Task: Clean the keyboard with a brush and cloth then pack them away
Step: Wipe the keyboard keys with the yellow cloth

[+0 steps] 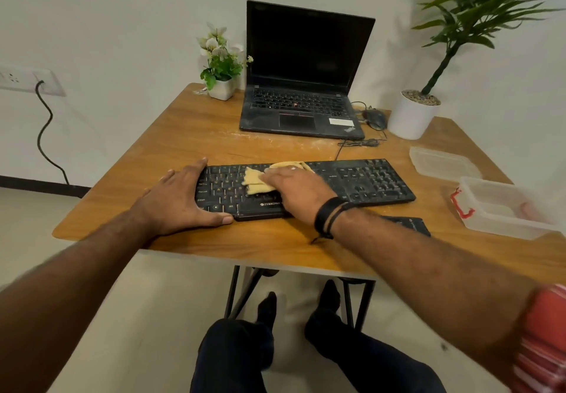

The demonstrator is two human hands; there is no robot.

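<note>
Centrally on the wooden table (171,135) lies the black keyboard (367,178). Left hand (180,199) braces its left end, fingers spread straight. Right hand (294,190) presses the yellow cloth (255,183) flat onto the keys, fingers extended.

Left hand (180,199): laid flat, fingers spread, thumb extended | Right hand (294,190): pressed palm-down, wrist banded | Both forearms extended forward.

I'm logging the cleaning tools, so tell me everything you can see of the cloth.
The cloth is a small yellowish-tan rag, soft and woven-looking, crumpled rather than folded flat. It lies on the left-middle keys of the black keyboard, which sits flat on the wooden table. The right hand presses down on it with fingers spread, covering much of it; one part sticks out left of the fingers, another bunches behind them. The left hand does not touch it.
</note>
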